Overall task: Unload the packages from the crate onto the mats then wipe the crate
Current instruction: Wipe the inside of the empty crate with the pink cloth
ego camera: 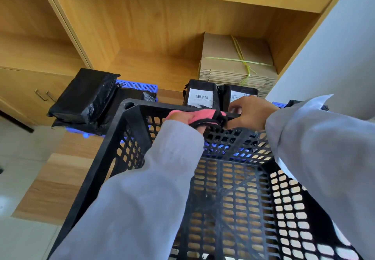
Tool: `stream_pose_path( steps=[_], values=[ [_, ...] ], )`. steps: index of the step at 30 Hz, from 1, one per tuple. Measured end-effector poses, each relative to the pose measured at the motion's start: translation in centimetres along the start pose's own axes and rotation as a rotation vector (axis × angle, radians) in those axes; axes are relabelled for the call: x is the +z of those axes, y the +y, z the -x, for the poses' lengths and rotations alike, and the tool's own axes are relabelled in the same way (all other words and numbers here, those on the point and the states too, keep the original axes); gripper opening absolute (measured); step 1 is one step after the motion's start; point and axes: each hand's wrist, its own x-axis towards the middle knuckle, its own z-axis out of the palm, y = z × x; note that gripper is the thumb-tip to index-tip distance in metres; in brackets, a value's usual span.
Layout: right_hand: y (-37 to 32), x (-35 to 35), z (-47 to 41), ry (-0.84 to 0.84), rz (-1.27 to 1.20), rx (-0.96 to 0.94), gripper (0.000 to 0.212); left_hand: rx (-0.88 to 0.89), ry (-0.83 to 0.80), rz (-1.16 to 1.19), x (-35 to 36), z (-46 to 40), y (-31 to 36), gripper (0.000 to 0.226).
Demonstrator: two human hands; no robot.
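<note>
The black lattice crate [105,170] fills the lower middle and holds no packages. My left hand [185,120] presses a pink cloth with a black edge [205,115] onto the crate's far rim. My right hand [249,110] grips that same rim just to the right of the cloth. Black wrapped packages [85,95] are stacked on a blue mat [140,85] at the left. Two more black packages with white barcode labels [200,95] stand behind the rim, on another blue mat [279,103] whose corner shows at the right.
A bundle of flat cardboard boxes [235,60] tied with yellow string sits on the wooden shelf behind the packages. A cabinet door with metal handles [43,95] is at the left. A white wall [334,56] rises on the right. Wooden floor panels lie under the crate.
</note>
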Motion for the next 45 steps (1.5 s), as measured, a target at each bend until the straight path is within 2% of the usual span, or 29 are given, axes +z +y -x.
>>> stream_pose_path(
  steps=[1,3,4,6,9,11,13,15,16,17,18,19,20,21,23,25,28,31,32,33,35,37,39,40,42,44,45],
  values=[
    [-0.1,0.0,0.0,0.008,0.016,0.004,0.066,0.014,-0.094,0.157,-0.1,1.0,-0.2,0.034],
    [-0.2,0.0,0.1,0.008,0.040,-0.004,0.060,0.017,-0.133,0.403,-0.8,2.7,-0.7,0.023],
    [-0.3,0.0,0.3,0.017,0.051,-0.018,0.055,0.038,-0.148,0.453,-1.4,3.6,-1.0,0.020],
    [-0.4,0.0,0.8,0.096,0.103,-0.063,0.053,0.088,-0.119,0.386,-2.7,4.5,-1.4,0.020],
    [-0.6,0.7,2.2,0.396,0.205,-0.286,0.065,0.096,-0.036,0.275,-4.6,4.1,-1.5,0.014],
    [-1.7,1.9,4.4,0.563,0.132,-0.355,0.067,0.059,-0.010,0.177,-5.5,3.3,-1.8,0.014],
    [-4.4,3.7,7.9,0.644,-0.187,-0.271,0.060,0.009,-0.004,0.137,-6.2,2.8,-2.4,0.015],
    [-8.0,5.4,11.9,0.591,-0.816,0.058,0.055,-0.040,0.023,0.163,-6.3,3.0,-3.4,0.011],
    [-9.5,6.0,13.4,0.476,-1.204,0.282,0.054,-0.061,0.057,0.189,-6.3,3.1,-4.0,0.007],
    [-10.4,6.5,14.4,0.275,-1.544,0.491,0.057,-0.082,0.082,0.217,-6.1,3.3,-4.5,0.009],
    [-11.1,7.1,15.1,0.035,-1.784,0.630,0.063,-0.101,0.089,0.232,-5.9,3.2,-5.1,0.017],
    [-11.7,7.5,15.5,-0.162,-1.924,0.686,0.068,-0.118,0.069,0.229,-5.7,3.2,-5.8,0.024],
    [-12.0,8.0,15.8,-0.273,-1.986,0.675,0.069,-0.128,0.055,0.205,-5.4,3.3,-6.3,0.030],
    [-12.3,8.5,15.8,-0.297,-2.026,0.630,0.068,-0.134,0.033,0.173,-5.1,3.6,-6.9,0.031],
    [-13.2,9.0,15.3,-0.239,-2.092,0.573,0.063,-0.148,-0.003,0.124,-4.9,4.0,-7.9,0.023],
    [-13.4,9.1,14.8,-0.170,-2.174,0.527,0.048,-0.159,-0.044,0.049,-4.9,3.8,-8.9,0.019],
    [-12.4,10.0,13.4,-0.061,-2.140,0.601,0.035,-0.110,-0.038,-0.149,-5.4,2.8,-9.6,0.029],
    [-10.2,12.1,11.6,-0.032,-2.110,0.797,0.031,-0.053,-0.007,-0.445,-5.6,2.7,-9.2,0.018],
    [-9.3,12.9,10.9,-0.023,-2.101,0.856,0.028,0.033,0.038,-0.532,-5.8,2.5,-8.7,0.011],
    [-8.3,13.6,10.2,-0.008,-2.085,0.922,0.023,0.200,0.094,-0.622,-6.1,2.1,-8.1,0.004],
    [-6.3,15.2,8.8,-0.021,-2.066,1.023,0.021,0.638,0.184,-0.797,-6.1,2.4,-5.9,0.012],
    [-4.8,16.8,7.6,-0.090,-2.058,1.062,0.019,1.029,0.201,-0.913,-4.2,3.0,-2.7,0.014],
    [-4.0,18.1,6.3,-0.132,-2.041,1.051,0.010,1.235,0.224,-1.110,-1.7,1.9,0.3,0.015],
    [-3.8,18.6,5.6,-0.131,-2.051,1.040,0.006,1.224,0.233,-1.237,-0.4,0.7,1.4,0.017],
    [-3.4,19.3,4.3,-0.111,-2.105,1.032,0.004,1.013,0.265,-1.519,1.9,-1.9,2.2,0.023],
    [-3.3,19.7,2.8,-0.084,-2.165,1.005,0.003,0.768,0.380,-1.830,2.9,-3.5,1.4,0.036],
    [-3.2,19.9,2.2,-0.073,-2.186,0.974,0.007,0.734,0.441,-1.916,3.1,-3.7,1.1,0.041]
  ],
)
